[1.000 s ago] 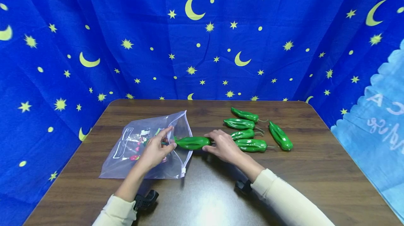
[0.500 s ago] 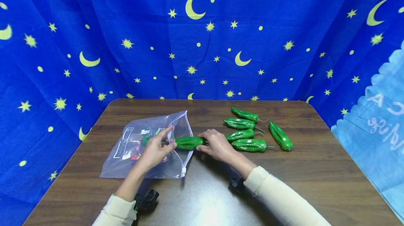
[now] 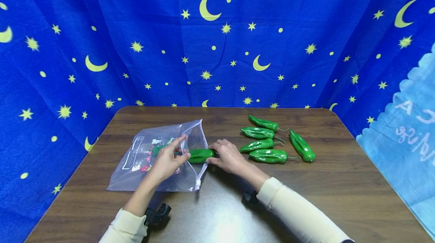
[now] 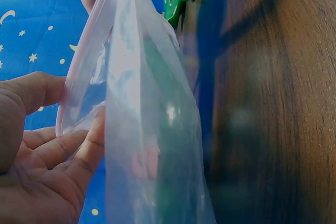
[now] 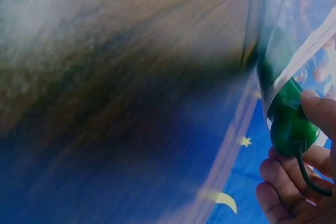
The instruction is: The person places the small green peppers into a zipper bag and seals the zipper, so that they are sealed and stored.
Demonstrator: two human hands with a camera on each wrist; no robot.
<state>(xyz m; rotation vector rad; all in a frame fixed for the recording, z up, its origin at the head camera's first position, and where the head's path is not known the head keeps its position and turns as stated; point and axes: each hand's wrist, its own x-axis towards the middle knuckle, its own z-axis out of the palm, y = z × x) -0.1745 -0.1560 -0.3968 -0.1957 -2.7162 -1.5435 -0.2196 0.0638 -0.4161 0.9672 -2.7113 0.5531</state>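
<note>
A clear slider zip bag (image 3: pixel 136 179) with printed pictures lies on the table, its mouth facing right. My left hand (image 3: pixel 168 161) pinches the upper edge of the mouth between thumb and fingers, which keeps the mouth apart. The left wrist view shows the bag's rim (image 4: pixel 68 85) at that thumb. My right hand (image 3: pixel 228 156) holds a green pepper (image 3: pixel 200 156) by its stem end. This pepper is partly inside the bag mouth, as the right wrist view shows with the pepper's stem end (image 5: pixel 294 132) outside. Another green shape (image 4: pixel 176 129) shows through the plastic.
Several glossy green peppers (image 3: pixel 268 156) lie to the right of my right hand, one (image 3: pixel 301 146) set apart at a slant. The brown wooden table (image 3: pixel 323 197) meets a blue star-patterned curtain (image 3: pixel 210 46) at the back. A white slider (image 3: pixel 198 185) sits at the bag's near corner.
My right hand has moved left, and the green pepper it holds has slid further into the bag mouth. My left hand has stayed in place on the bag.
</note>
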